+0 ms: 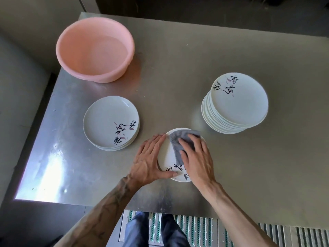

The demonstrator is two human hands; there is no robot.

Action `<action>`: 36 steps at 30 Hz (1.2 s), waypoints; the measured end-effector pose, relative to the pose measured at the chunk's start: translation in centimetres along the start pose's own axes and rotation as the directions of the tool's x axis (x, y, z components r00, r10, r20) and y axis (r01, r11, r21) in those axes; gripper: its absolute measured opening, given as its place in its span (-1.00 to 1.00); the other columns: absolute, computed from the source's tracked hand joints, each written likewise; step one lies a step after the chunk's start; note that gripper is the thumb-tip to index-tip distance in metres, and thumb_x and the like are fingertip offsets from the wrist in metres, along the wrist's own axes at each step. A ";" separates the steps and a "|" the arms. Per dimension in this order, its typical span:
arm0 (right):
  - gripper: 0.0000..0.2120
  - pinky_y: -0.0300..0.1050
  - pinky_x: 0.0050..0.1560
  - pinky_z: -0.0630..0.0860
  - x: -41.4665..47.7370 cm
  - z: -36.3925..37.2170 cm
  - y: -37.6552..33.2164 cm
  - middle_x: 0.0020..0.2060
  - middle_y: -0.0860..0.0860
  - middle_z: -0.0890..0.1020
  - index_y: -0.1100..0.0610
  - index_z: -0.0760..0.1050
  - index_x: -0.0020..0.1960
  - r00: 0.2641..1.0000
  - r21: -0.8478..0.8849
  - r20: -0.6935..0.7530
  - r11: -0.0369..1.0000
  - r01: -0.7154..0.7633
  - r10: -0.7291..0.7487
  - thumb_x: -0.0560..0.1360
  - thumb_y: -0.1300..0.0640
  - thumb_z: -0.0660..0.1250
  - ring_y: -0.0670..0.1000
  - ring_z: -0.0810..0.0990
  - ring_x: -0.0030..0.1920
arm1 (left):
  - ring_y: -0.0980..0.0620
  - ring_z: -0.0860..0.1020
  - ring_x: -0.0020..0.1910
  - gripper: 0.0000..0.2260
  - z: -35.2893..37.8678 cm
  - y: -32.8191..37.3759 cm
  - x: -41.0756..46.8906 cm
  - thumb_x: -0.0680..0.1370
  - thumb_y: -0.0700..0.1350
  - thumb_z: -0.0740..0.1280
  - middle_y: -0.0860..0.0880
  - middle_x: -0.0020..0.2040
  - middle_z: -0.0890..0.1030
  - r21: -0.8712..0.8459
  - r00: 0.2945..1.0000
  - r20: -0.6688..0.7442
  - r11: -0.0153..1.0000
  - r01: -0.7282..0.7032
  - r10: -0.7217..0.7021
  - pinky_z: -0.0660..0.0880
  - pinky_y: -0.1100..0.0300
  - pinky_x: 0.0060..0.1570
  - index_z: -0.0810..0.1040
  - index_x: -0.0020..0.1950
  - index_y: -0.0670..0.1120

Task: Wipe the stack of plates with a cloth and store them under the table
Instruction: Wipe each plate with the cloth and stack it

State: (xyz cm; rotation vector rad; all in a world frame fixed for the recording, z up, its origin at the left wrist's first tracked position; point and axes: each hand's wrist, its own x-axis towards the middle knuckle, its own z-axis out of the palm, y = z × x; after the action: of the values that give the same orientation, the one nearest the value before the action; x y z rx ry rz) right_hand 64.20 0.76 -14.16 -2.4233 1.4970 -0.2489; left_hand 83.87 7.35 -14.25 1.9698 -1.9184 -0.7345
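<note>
- short stack [106,118] sits left on the table [178,68], so it's closest to the left hand [151,157]
- left hand's fingers lie straight along the plate [165,154] rim, bracing it
- right hand [197,157] presses the cloth [179,139] flat on that plate (fingers spread, no pinch)
- tall stack [238,102] stands well right; I'd guess the wiped plate goes left

Head cam, steep down onto table [195,72], close; edges prob. warped.
</note>
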 end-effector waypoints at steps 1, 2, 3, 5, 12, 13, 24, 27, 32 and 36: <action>-0.61 0.01 0.39 0.37 0.5 0.2 -0.8 0.40 0.08 0.48 0.01 0.54 0.39 0.998 0.035 0.045 0.999 0.031 -0.032 0.57 0.07 0.37 0.16 0.48 0.30 | 0.06 0.12 0.65 0.18 0.2 0.0 0.0 0.27 0.56 0.42 0.00 0.65 0.21 -0.010 1.000 -0.013 1.000 -0.004 0.004 0.09 0.00 0.61 0.16 0.66 -0.13; -0.61 -0.02 0.41 0.32 0.9 0.4 -1.6 0.41 0.07 0.47 0.00 0.53 0.40 0.993 0.066 0.091 0.995 0.073 -0.079 0.57 0.08 0.37 0.15 0.48 0.31 | 0.05 0.15 0.64 0.18 0.3 -0.1 -0.1 0.27 0.55 0.43 -0.01 0.64 0.24 -0.022 0.999 -0.034 1.000 -0.010 0.009 0.12 -0.03 0.59 0.18 0.65 -0.14; -0.61 -0.05 0.43 0.28 0.8 0.5 -2.2 0.43 0.06 0.45 -0.01 0.52 0.41 0.983 0.086 0.126 0.989 0.122 -0.132 0.58 0.08 0.35 0.13 0.47 0.32 | 0.03 0.18 0.63 0.18 0.4 -0.3 -0.1 0.26 0.55 0.44 -0.03 0.63 0.26 -0.029 0.999 -0.050 0.999 -0.018 0.017 0.16 -0.05 0.58 0.21 0.64 -0.16; -0.62 -0.07 0.44 0.28 -0.9 0.2 -1.8 0.43 0.02 0.44 -0.05 0.51 0.40 0.963 0.084 0.156 0.974 0.210 -0.221 0.60 0.05 0.31 0.11 0.46 0.32 | -0.01 0.21 0.62 0.20 0.6 -0.6 -0.2 0.24 0.57 0.43 -0.07 0.62 0.28 -0.020 0.998 -0.051 0.999 -0.036 0.035 0.19 -0.08 0.57 0.23 0.63 -0.19; -0.62 -0.05 0.41 0.39 -5.5 -2.7 2.8 0.41 -0.03 0.43 -0.04 0.51 0.40 0.989 0.009 0.133 0.997 0.070 -0.071 0.59 0.00 0.30 0.04 0.43 0.34 | 0.10 0.06 0.65 0.23 1.0 -0.8 0.0 0.25 0.65 0.33 0.03 0.67 0.14 0.008 1.000 -0.019 1.000 -0.004 0.004 -0.03 0.03 0.63 0.11 0.68 -0.09; -0.63 -0.04 0.42 0.39 -5.7 -2.6 2.4 0.42 -0.03 0.42 -0.04 0.51 0.40 0.988 0.018 0.140 0.998 0.067 -0.068 0.60 0.00 0.28 0.04 0.43 0.35 | 0.10 0.06 0.65 0.23 1.1 -0.8 0.1 0.24 0.65 0.32 0.03 0.67 0.14 0.008 1.000 -0.018 1.000 -0.013 0.013 -0.03 0.02 0.63 0.11 0.68 -0.09; -0.59 -0.02 0.42 0.39 0.6 -0.8 0.2 0.44 0.03 0.43 -0.01 0.50 0.41 0.975 -0.003 0.120 0.982 0.187 -0.185 0.56 0.05 0.39 0.09 0.46 0.37 | 0.06 0.06 0.66 0.24 0.8 -0.9 -0.2 0.25 0.64 0.34 -0.01 0.67 0.16 0.037 0.999 0.013 0.998 -0.047 0.047 0.04 -0.06 0.62 0.12 0.67 -0.13; -0.60 -0.05 0.37 0.42 -0.4 -2.3 1.8 0.43 0.01 0.43 -0.03 0.49 0.42 0.994 -0.082 0.098 0.995 0.061 -0.052 0.59 0.03 0.34 0.07 0.44 0.34 | 0.09 0.03 0.66 0.25 0.7 -0.8 -0.2 0.25 0.65 0.33 0.01 0.67 0.13 0.040 0.999 0.018 0.999 -0.032 0.031 -0.04 0.00 0.64 0.09 0.68 -0.11; -0.60 -0.02 0.28 0.51 -5.8 -2.9 1.5 0.39 0.01 0.46 -0.03 0.51 0.38 0.991 -0.097 0.124 0.995 -0.027 0.039 0.55 0.00 0.36 0.06 0.49 0.30 | 0.09 0.06 0.65 0.23 0.8 -0.8 -0.2 0.25 0.64 0.35 0.02 0.66 0.17 0.024 0.999 -0.007 0.999 -0.033 0.033 -0.05 0.03 0.64 0.13 0.67 -0.12; -0.57 0.03 0.28 0.52 -2.8 -2.7 0.8 0.40 0.05 0.47 0.03 0.53 0.39 0.992 -0.083 0.090 0.993 -0.084 0.091 0.54 0.04 0.42 0.11 0.51 0.31 | 0.11 0.06 0.65 0.22 0.9 -0.7 -0.2 0.26 0.65 0.31 0.02 0.66 0.16 0.032 0.999 -0.019 0.999 -0.026 0.027 -0.05 0.05 0.63 0.14 0.67 -0.12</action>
State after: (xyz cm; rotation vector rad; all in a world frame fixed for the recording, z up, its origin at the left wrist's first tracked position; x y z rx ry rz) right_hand 61.43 2.54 -11.87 -2.3858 1.5941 -0.0577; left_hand 83.93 7.68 -15.32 1.9592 -1.9527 -0.6799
